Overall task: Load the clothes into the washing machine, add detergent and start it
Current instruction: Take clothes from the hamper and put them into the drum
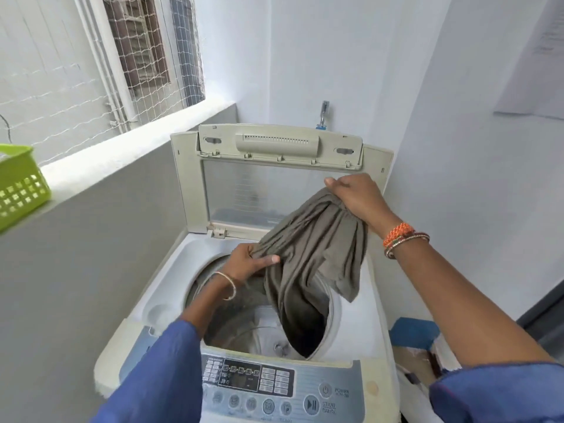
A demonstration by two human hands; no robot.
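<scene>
one top-loading washing machine (pixel 158 303) fills the middle of the view, its lid (pixel 274 178) standing upright at the back and its round drum (pixel 244 325) open. one grey-brown garment (pixel 314 254) hangs over the drum's right side, its lower end trailing down inside the opening. apart from that cloth, the part of the drum that shows looks bare metal.

two hands hold the garment. the left hand (pixel 247 262), with one thin bangle at the wrist, is clenched on a fold of the cloth just above the drum's left half. the right hand (pixel 357 198), with several orange and beaded bangles at the wrist, is raised higher in front of the lid, its grip closed on the bunched top of the garment. both forearms emerge from blue sleeves.

the control panel (pixel 274 386) runs along the machine's near edge, with a small display, rows of buttons, one power button and one start/pause button (pixel 311 404).

on the ledge (pixel 122 148) to the left sits one green plastic basket (pixel 21 190), cut off by the frame; its contents cannot be seen. one tap (pixel 323 116) is fixed to the wall behind the lid. to the right of the machine, low down, is a cardboard box with a blue top (pixel 412 334).
</scene>
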